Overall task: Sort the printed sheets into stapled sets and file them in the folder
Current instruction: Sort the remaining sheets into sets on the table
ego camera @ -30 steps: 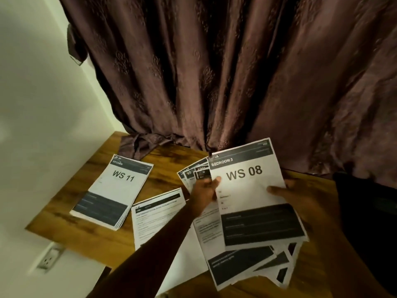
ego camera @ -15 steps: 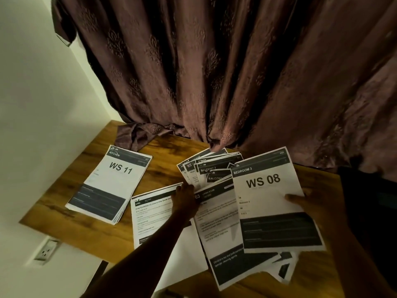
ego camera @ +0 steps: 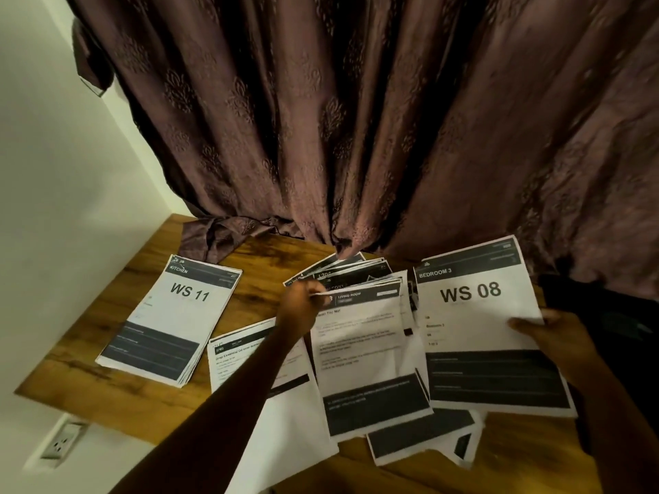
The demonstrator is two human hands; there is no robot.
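My right hand (ego camera: pixel 545 336) holds the "WS 08 Bedroom 3" cover sheet (ego camera: pixel 478 322) by its right edge, at the right of the wooden table (ego camera: pixel 107 386). My left hand (ego camera: pixel 299 308) pinches the top left corner of a "Living Room" sheet (ego camera: pixel 363 351) on a fanned pile of sheets (ego camera: pixel 349 272) in the middle. A "WS 11 Kitchen" stack (ego camera: pixel 167 319) lies at the left. Another printed sheet (ego camera: pixel 285 415) lies under my left forearm. No stapler or folder is in view.
A brown patterned curtain (ego camera: pixel 356 119) hangs behind the table and bunches on its back edge. A pale wall (ego camera: pixel 53 172) is at the left, with a wall socket (ego camera: pixel 60 443) below the table's edge. A dark object (ego camera: pixel 606 315) sits at the far right.
My right hand has carried the WS 08 sheet further right, off the pile. My left hand has moved from the pile's left side onto the corner of the Living Room sheet and pinched it.
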